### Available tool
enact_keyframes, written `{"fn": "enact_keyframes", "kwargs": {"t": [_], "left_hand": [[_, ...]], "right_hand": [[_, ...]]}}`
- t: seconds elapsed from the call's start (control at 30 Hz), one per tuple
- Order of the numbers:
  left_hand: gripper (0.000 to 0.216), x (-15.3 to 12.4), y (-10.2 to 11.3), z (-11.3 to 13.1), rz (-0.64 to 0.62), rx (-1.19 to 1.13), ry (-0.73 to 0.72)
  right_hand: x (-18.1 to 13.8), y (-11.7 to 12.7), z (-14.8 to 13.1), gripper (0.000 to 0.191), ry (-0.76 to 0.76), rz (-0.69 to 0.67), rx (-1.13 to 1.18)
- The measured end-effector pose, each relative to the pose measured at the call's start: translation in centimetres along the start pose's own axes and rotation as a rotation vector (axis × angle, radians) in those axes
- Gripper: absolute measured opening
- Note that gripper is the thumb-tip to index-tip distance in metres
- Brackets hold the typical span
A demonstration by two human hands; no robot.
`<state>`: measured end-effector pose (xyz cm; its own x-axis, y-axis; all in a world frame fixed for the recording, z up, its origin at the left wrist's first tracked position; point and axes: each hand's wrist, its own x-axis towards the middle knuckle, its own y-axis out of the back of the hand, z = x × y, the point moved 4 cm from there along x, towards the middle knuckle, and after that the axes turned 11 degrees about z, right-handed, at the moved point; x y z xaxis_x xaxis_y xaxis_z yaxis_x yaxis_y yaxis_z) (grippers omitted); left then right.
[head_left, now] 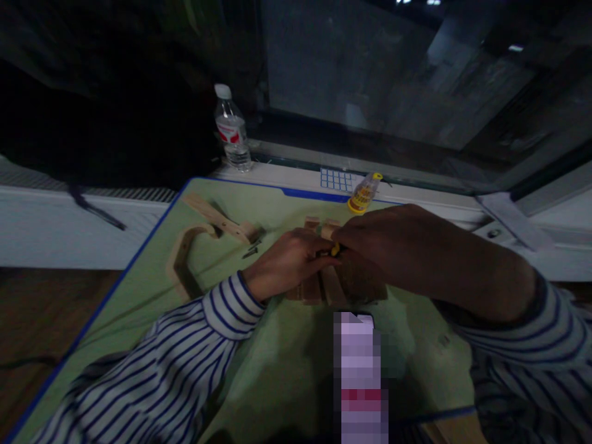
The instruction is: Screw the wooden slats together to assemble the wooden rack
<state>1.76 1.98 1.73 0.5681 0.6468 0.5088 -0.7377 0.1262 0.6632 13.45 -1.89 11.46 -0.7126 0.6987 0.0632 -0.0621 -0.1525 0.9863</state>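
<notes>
While both hands meet over the table (139, 308), I watch the fingers crowd together above the wooden slats (333, 287). On the left hand (291, 256), the thumb and forefinger reach forward with only a narrow gap between them, and a small yellow piece (335, 249) shows right at their tips. The right hand (398, 246) comes in from the other side, its fingers bent inward and their ends hidden from me; I cannot tell what it grips, nor which hand really has hold of the yellow piece. The slats lie on the tabletop directly under the fingers, partly covered by them.

To the left of the left hand, a few screws (252, 250) lie loose, near a straight wooden piece (222, 217) and a curved wooden piece (180, 259). Beyond the right hand stands a yellow-capped bottle (365, 194), tilted in my view, and a water bottle (234, 139) is on the windowsill (272, 176).
</notes>
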Motion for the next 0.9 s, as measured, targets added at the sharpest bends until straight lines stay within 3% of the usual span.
{"fn": "enact_keyframes", "kwargs": {"t": [0.2,0.57,0.77,0.9], "left_hand": [[0.022,0.1,0.0,0.1,-0.041,-0.068,-0.017],[0.023,0.3,-0.2,0.1,-0.092,-0.195,0.011],[0.019,0.4,0.7,0.6,0.054,0.007,-0.001],[0.018,0.2,0.6,0.7,0.064,0.044,-0.004]], "right_hand": [[-0.1,-0.1,-0.1,0.016,0.011,-0.029,-0.002],[-0.2,-0.1,-0.2,0.020,-0.009,0.076,-0.095],[0.2,-0.2,-0.2,0.019,0.008,0.067,-0.080],[0.1,0.0,-0.2,0.022,-0.038,0.052,-0.026]]}}
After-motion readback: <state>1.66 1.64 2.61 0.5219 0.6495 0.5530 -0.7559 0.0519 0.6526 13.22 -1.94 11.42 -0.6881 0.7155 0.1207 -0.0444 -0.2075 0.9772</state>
